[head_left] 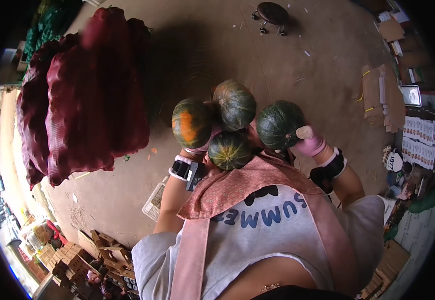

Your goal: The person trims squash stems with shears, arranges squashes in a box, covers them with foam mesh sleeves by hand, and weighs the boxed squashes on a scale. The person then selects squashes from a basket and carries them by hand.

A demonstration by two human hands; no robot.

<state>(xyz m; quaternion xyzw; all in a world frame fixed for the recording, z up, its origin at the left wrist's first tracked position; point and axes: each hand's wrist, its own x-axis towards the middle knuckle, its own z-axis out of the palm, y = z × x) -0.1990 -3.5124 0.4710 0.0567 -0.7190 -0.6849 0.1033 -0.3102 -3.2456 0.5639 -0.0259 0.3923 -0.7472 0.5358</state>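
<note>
My right hand (311, 142), in a pink glove with pale fingertips, grips a dark green pumpkin (280, 124) by its side, thumb near the stem. On the other side, my left hand (198, 149) is mostly hidden beneath and behind a green pumpkin with a large orange patch (191, 123); only some pink glove shows against it. Between the hands sit two more pumpkins: a mottled grey-green one (234, 105) farther out and a yellow-streaked one (229, 150) close against my pink apron (242, 185). What supports these two is hidden.
Full dark red mesh sacks (90, 105) stand stacked at the left. A round stool on casters (272, 13) is at the far top. Flattened cardboard (383, 97) lies at the right, cardboard boxes (115, 256) at the lower left. A white crate (155, 199) sits near my left arm.
</note>
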